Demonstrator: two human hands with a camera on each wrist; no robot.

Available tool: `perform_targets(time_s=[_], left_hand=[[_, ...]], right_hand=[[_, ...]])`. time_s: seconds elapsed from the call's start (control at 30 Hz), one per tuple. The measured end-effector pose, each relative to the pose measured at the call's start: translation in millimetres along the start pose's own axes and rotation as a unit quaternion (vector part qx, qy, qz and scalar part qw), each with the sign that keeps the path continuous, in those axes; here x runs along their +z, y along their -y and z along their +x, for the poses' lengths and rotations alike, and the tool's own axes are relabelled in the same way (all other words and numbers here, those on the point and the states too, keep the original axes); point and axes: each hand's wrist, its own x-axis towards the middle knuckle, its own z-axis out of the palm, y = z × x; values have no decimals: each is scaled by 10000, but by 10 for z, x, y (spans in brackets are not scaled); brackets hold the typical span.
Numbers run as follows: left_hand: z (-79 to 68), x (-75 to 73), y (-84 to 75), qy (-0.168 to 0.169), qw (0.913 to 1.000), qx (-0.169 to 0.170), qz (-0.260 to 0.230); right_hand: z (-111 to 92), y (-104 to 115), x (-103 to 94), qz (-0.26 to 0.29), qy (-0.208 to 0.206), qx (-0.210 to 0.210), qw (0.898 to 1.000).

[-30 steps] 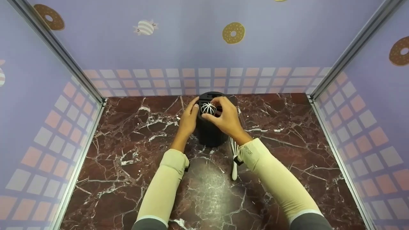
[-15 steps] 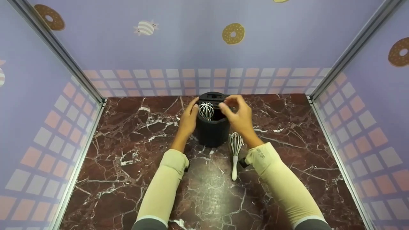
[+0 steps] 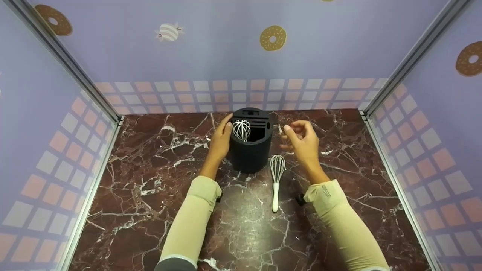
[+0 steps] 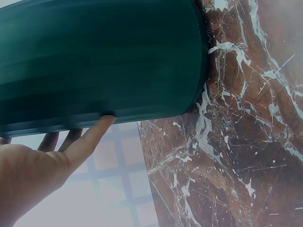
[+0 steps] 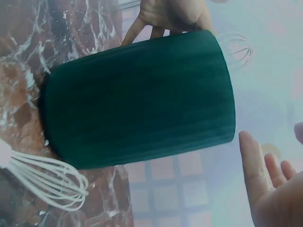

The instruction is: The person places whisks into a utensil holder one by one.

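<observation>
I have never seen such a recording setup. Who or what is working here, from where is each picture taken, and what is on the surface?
There is no machine: a person works with a bare left hand and right hand. The widest view comes from a camera on the head, looking forward and down. The other two come from a camera on each wrist, so there the scene appears turned sideways. On the dark red, marble-patterned table stands a dark holder. A first whisk is in it, its wire head showing at the top. A second whisk, with a white handle, lies beside the holder. The left hand touches the holder's side; the right hand is apart from it and holds nothing.
</observation>
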Motion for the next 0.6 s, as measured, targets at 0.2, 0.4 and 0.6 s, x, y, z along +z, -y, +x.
perform_targets(time_s=[0.2,0.4,0.6], left_hand=[[-2,7,-9,-73,10000,-14,37],[11,12,2,-114,9999,3,-12],[17,8,8,-111,9999,-47,37]], right_hand=[[-64,-208,-139,-331,-19,692,9971],[-172,-478,-214,-488,25,1088,9929],[-277,-688,-261,-714,42,1248,9896]])
